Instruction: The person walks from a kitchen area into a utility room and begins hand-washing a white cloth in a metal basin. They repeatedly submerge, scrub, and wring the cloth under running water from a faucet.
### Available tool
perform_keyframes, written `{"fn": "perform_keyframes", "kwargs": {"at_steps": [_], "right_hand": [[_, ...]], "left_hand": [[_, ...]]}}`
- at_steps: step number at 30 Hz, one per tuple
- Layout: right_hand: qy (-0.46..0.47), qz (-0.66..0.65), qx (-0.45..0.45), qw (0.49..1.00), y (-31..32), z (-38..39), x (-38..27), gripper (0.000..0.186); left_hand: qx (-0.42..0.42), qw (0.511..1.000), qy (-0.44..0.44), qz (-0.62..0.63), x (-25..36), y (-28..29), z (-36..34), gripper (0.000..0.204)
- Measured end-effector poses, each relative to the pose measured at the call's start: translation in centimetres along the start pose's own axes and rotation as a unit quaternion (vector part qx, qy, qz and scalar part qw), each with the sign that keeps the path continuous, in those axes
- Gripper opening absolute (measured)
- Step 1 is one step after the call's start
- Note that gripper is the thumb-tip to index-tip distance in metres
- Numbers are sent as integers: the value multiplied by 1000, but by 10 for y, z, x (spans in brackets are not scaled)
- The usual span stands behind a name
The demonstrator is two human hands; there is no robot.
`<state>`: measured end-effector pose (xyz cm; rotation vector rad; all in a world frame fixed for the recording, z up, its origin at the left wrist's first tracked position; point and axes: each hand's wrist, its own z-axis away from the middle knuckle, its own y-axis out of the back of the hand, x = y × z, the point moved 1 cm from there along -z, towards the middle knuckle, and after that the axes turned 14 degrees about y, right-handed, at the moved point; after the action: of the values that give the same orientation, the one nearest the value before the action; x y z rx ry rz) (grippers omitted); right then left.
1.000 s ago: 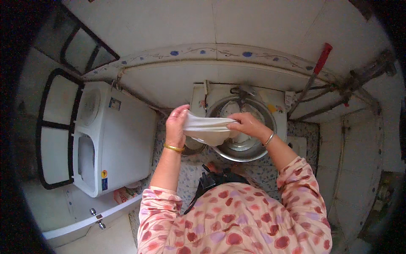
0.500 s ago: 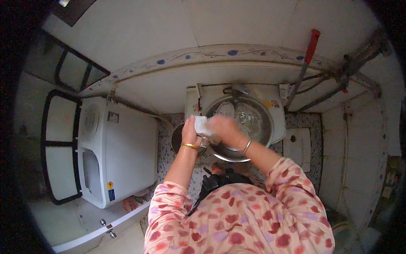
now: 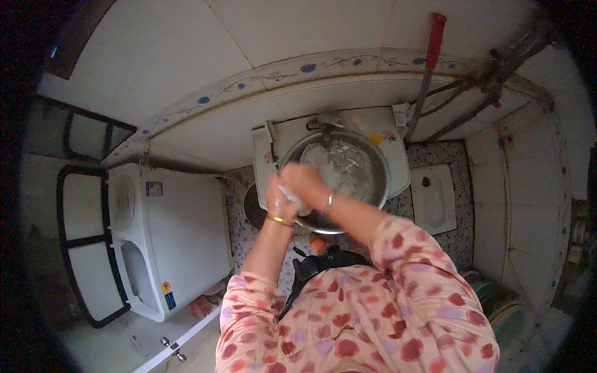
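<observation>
2 hands (image 3: 297, 193) grip white cloth (image 3: 290, 194) tight over steel basin (image 3: 367, 163) rim.

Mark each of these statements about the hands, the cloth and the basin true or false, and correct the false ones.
1. Both hands grip a white wrung-up cloth together. True.
2. The left hand wears a gold bangle at the wrist. True.
3. The round metal basin stands on the floor. False: it sits on the white sink.
4. The white washing machine is on the person's right. False: it is on the left.
5. The right hand is inside the basin's water. False: it is over the near rim.
</observation>
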<state>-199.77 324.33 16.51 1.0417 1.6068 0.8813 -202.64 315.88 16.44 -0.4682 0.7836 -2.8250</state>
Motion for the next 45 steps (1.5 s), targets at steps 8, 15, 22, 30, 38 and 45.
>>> {"fn": "perform_keyframes", "kwargs": {"at_steps": [8, 15, 22, 30, 38, 45], "right_hand": [[83, -62, 70, 992, 9, 14, -40, 11], [-38, -342, 128, 930, 7, 19, 48, 19], [-228, -666, 197, 682, 46, 42, 57, 24], [2, -281, 8, 960, 54, 49, 55, 27], [-178, -629, 120, 747, 46, 43, 49, 23], [30, -103, -21, 994, 16, 13, -29, 13]], "left_hand": [[-234, 971, 45, 11, 10, 10, -14, 34], [-157, 985, -2, -74, 25, -4, 30, 39], [11, 905, -269, -328, 61, 19, 43, 23], [-14, 862, -297, -411, 76, 30, 36, 30], [130, 654, -296, -684, 72, 25, 38, 31], [12, 979, -118, -163, 32, 44, -34, 13]]}}
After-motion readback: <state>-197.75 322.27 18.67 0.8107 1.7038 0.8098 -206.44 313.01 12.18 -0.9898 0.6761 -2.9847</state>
